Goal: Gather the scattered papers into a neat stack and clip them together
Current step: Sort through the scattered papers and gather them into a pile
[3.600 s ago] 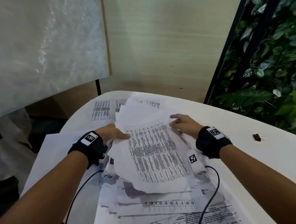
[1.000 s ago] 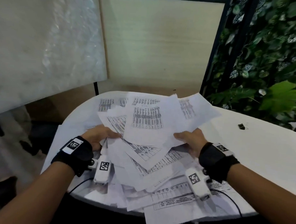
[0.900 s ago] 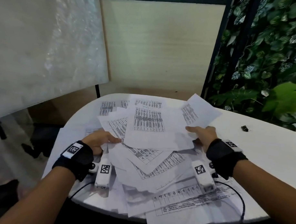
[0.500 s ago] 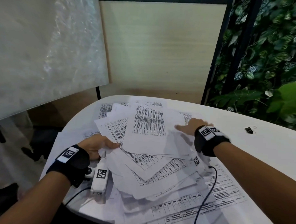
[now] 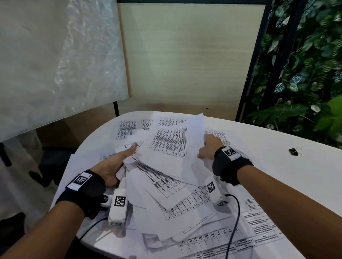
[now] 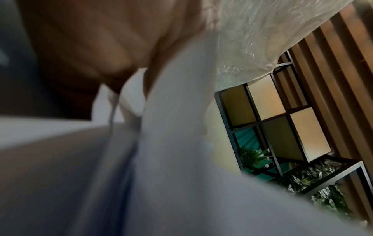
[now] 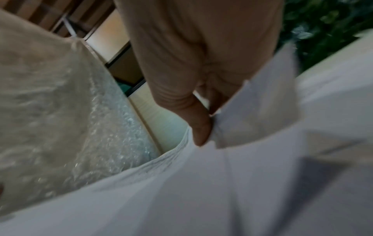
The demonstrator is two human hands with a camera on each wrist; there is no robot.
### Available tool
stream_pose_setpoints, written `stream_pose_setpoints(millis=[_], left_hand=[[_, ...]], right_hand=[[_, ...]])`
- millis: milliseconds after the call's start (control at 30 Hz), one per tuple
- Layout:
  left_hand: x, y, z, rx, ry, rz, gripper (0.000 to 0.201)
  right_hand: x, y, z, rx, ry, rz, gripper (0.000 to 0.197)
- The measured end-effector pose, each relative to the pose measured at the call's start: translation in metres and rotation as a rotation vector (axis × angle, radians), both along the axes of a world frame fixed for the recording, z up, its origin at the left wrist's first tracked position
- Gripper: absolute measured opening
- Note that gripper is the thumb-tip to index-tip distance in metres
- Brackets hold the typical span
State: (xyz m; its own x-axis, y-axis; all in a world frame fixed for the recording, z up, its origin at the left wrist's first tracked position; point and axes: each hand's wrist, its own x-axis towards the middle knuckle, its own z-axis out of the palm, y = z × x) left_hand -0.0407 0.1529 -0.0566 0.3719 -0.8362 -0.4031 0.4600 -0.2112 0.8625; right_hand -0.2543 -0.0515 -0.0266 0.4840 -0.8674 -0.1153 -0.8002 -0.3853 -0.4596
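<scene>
A loose pile of printed papers [image 5: 183,197] covers the left half of the white table [image 5: 281,172]. My left hand [image 5: 118,160] grips the pile's left side, thumb stretched over the top sheets and fingers hidden under them. The left wrist view shows only my blurred palm [image 6: 96,47] against paper [image 6: 181,159]. My right hand [image 5: 205,148] pinches the right edge of the top sheets [image 5: 171,145], which curl upward. In the right wrist view the thumb [image 7: 199,127] presses that paper edge [image 7: 252,111]. A black binder clip [image 5: 294,151] lies apart on the table, far right.
A board wrapped in bubble plastic [image 5: 52,57] leans at the left. A beige panel stands behind the table and a wall of green leaves [image 5: 314,66] at the right. A black cable [image 5: 235,218] runs over the near sheets, which overhang the table's front edge.
My right hand, flat on the top sheets half a second ago, now pinches their right edge and has raised it. My left thumb has stretched further forward over the pile.
</scene>
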Motion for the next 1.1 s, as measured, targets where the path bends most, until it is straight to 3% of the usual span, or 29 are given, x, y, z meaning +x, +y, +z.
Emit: stream_pose_setpoints(millis=[67, 167, 200, 267, 367, 467, 567, 633, 700, 833, 900, 933, 1033, 1100], left_hand=[[0.001, 0.000, 0.001, 0.002, -0.017, -0.013, 0.053], [0.003, 0.001, -0.001, 0.042, -0.051, -0.070, 0.095], [0.004, 0.001, -0.002, 0.043, -0.055, -0.074, 0.095], [0.005, 0.001, -0.004, 0.050, -0.058, -0.058, 0.080], [0.007, 0.000, -0.007, 0.066, -0.060, -0.102, 0.084], [0.004, -0.001, -0.004, 0.082, -0.073, -0.112, 0.073], [0.000, -0.002, 0.000, 0.099, -0.093, -0.016, 0.049], [-0.002, -0.002, 0.002, 0.090, -0.073, -0.028, 0.034], [-0.004, -0.001, 0.004, 0.107, -0.074, -0.031, 0.030], [-0.001, 0.003, 0.005, 0.179, -0.121, -0.036, 0.074], [0.000, 0.004, 0.006, 0.176, -0.127, -0.052, 0.086], [-0.001, 0.003, 0.006, 0.162, -0.126, -0.045, 0.083], [-0.001, -0.002, 0.002, 0.133, -0.130, 0.006, 0.048], [0.003, -0.004, -0.001, 0.112, -0.115, 0.100, 0.043]], right_hand=[[0.001, 0.004, -0.003, 0.003, -0.072, 0.105, 0.045], [-0.002, 0.007, -0.005, 0.018, -0.185, 0.174, 0.054], [-0.004, 0.007, -0.004, 0.001, -0.229, 0.164, 0.052], [-0.009, 0.006, -0.005, -0.007, -0.261, 0.141, 0.048], [-0.015, 0.007, -0.006, 0.004, -0.214, 0.206, 0.045], [-0.015, 0.005, -0.010, 0.117, -0.272, 0.237, 0.044], [-0.011, 0.003, -0.014, 0.173, -0.459, 0.061, 0.038], [-0.010, -0.002, -0.018, 0.200, -0.545, -0.077, 0.048], [-0.013, -0.003, -0.016, 0.164, -0.351, -0.044, 0.042], [-0.015, 0.004, -0.014, 0.116, 0.011, 0.156, 0.046], [-0.016, 0.011, -0.013, 0.104, 0.100, 0.252, 0.034], [-0.019, 0.013, -0.010, 0.117, 0.119, 0.272, 0.026], [-0.029, 0.014, -0.009, 0.131, 0.102, 0.320, 0.016], [-0.035, 0.013, -0.010, 0.198, -0.060, 0.247, 0.001]])
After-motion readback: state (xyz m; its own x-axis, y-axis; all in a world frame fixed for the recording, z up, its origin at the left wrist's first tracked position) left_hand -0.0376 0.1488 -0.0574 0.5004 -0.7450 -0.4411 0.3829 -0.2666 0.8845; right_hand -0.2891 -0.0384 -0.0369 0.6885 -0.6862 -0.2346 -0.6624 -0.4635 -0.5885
